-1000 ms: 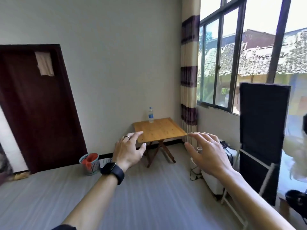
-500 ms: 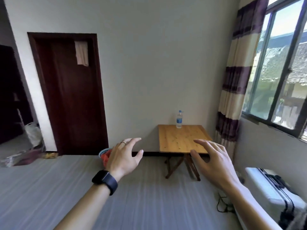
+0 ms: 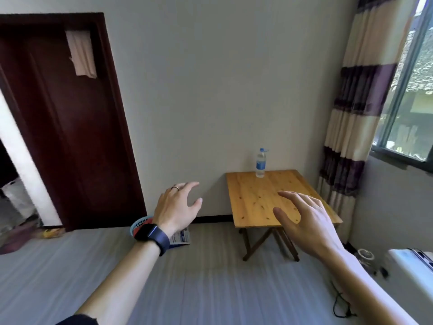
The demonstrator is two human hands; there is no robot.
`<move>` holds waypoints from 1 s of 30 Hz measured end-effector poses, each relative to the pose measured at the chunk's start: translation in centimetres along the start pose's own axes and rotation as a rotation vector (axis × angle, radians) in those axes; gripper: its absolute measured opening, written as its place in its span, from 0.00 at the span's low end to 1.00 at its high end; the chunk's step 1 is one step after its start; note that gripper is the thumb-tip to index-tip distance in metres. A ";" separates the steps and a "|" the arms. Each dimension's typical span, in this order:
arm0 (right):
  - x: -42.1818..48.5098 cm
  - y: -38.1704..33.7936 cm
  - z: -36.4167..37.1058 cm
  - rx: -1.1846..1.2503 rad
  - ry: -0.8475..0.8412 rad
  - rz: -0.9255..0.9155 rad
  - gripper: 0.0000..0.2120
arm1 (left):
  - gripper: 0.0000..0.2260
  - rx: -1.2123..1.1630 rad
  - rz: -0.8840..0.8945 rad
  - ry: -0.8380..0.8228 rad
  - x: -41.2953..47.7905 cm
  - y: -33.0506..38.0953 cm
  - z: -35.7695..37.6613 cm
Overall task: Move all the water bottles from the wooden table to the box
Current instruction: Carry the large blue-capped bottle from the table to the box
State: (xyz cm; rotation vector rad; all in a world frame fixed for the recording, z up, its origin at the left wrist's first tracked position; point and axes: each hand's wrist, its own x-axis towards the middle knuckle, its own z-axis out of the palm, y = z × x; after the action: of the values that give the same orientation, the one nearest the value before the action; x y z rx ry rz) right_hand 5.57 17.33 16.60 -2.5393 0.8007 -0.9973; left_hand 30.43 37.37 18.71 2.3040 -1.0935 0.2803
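While both hands hover, clear plastic bottle (image 3: 260,163) tops wooden table (image 3: 257,200).

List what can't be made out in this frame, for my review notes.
Box: nowhere in the head view; its place cannot be told.
Water bottle: too small to read its label or fill level.
Blue basket: mostly hidden behind the left hand and wrist; contents unclear.
White case: cut off by the right edge.
Wooden table: part of its top covered by the right hand.
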 end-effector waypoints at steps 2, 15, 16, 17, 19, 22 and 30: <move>4.2 1.7 2.4 -0.020 0.015 0.005 0.24 | 0.20 -0.016 0.010 -0.009 4.5 -0.8 2.3; 33.1 10.7 17.4 -0.053 0.094 -0.025 0.24 | 0.19 -0.068 -0.078 0.053 30.1 -9.0 13.2; 34.8 11.1 18.7 -0.049 0.090 -0.028 0.24 | 0.19 -0.068 -0.095 0.054 31.5 -10.1 13.9; 36.4 11.5 20.1 -0.047 0.086 -0.035 0.23 | 0.19 -0.073 -0.112 0.057 33.0 -11.2 14.8; 39.4 12.4 23.0 -0.042 0.077 -0.047 0.23 | 0.19 -0.088 -0.135 0.060 36.1 -13.5 16.8; 43.5 13.8 27.7 -0.046 0.062 -0.026 0.23 | 0.19 -0.109 -0.144 0.015 40.8 -16.9 20.3; 51.4 17.9 38.7 -0.107 0.006 0.186 0.24 | 0.19 -0.173 -0.066 -0.154 56.5 -25.2 29.1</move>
State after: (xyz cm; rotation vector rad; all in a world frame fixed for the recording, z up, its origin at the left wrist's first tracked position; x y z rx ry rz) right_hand 56.60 -24.89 8.03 -2.4937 1.0967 -0.9249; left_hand 84.56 -3.05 8.09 2.2303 -1.0681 -0.0175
